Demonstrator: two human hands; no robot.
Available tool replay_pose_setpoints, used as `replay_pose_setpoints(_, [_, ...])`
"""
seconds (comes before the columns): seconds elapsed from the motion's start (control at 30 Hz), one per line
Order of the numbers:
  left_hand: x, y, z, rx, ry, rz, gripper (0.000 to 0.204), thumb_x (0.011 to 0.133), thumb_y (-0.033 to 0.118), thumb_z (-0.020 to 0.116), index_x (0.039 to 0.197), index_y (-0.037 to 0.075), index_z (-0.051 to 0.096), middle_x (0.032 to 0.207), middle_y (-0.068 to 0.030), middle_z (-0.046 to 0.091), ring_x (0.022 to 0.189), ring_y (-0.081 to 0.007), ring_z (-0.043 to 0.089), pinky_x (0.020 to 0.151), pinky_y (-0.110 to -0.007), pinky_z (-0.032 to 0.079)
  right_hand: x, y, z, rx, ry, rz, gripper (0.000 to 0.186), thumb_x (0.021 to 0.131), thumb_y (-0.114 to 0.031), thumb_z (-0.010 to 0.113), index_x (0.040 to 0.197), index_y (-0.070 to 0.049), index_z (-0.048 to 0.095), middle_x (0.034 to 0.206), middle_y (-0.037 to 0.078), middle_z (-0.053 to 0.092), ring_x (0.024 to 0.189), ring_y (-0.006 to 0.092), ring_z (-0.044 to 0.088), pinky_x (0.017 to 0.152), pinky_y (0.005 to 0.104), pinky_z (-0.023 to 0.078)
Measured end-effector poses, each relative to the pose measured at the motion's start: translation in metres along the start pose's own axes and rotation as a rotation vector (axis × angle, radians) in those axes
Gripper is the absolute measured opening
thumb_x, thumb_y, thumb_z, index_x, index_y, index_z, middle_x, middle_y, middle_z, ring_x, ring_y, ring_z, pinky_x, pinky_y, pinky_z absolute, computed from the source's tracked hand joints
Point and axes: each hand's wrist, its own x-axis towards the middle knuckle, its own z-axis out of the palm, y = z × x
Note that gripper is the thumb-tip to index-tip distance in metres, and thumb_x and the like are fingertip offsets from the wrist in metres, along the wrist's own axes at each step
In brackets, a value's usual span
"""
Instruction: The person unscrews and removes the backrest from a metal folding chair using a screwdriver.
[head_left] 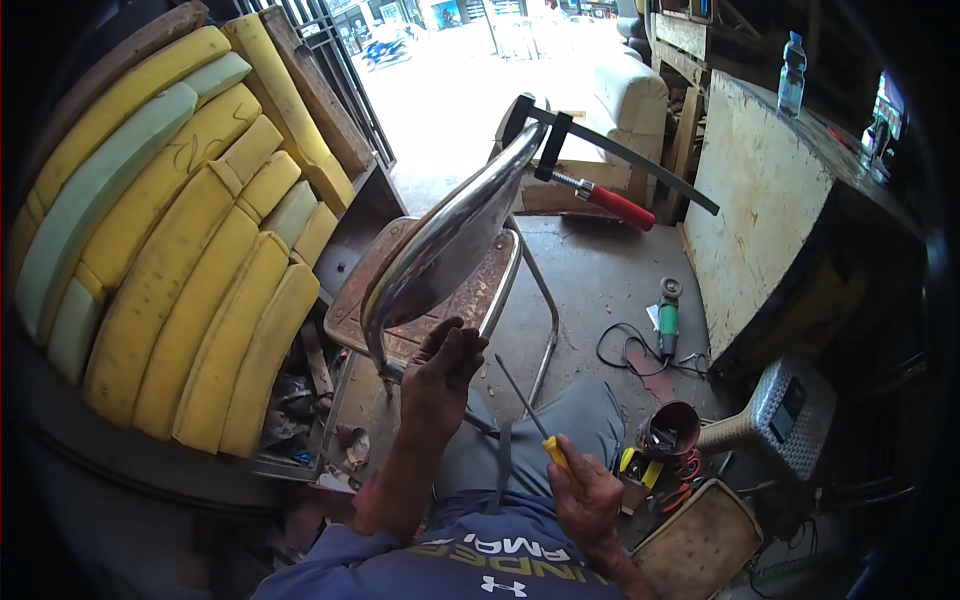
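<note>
Right hand (588,497) clamped on screwdriver (530,412), left hand (440,372) on chair (440,260)
Screwdriver shaft points up-left toward chair frame; left fingers curled on frame's lower edge, nearer; chair tilted, clamp (590,185) at top

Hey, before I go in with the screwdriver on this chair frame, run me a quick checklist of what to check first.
1. Left hand steadying the chrome chair frame: ok, it grips the lower edge.
2. Screwdriver firmly held: ok, the right hand is closed on the yellow handle.
3. Tip on a screw: not ok, the shaft points toward the frame but is apart from it.
4. Bar clamp seated on the frame top: cannot tell how tight.
5. Angle grinder and its cord out of the way: ok, they lie on the floor to the right.
</note>
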Motion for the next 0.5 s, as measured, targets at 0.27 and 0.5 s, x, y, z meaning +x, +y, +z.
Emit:
replay_pose_setpoints(0.27, [0.006, -0.008, 0.008, -0.035, -0.062, -0.043, 0.020, 0.096, 0.010, 0.061, 0.114, 0.002, 0.062, 0.098, -0.0126, 0.070, 0.090, -0.0251, 0.070, 0.082, -0.033, 0.058, 0.016, -0.007, 0.000, 0.008, -0.023, -0.025, 0.045, 0.081, -0.005, 0.074, 0.125, -0.003, 0.064, 0.086, 0.015, 0.070, 0.072, 0.0251, 0.069, 0.065, 0.0326, 0.054])
replay_pose_setpoints(0.5, [0.010, -0.003, 0.013, 0.080, -0.152, -0.023, 0.025, 0.096, 0.011, 0.061, 0.120, 0.001, 0.061, 0.099, -0.0116, 0.070, 0.089, -0.0239, 0.070, 0.082, -0.034, 0.058, 0.019, -0.016, -0.005, 0.490, -0.087, 0.525, 0.038, 0.086, -0.009, 0.071, 0.124, -0.002, 0.065, 0.090, 0.016, 0.071, 0.073, 0.0233, 0.070, 0.068, 0.0335, 0.054])
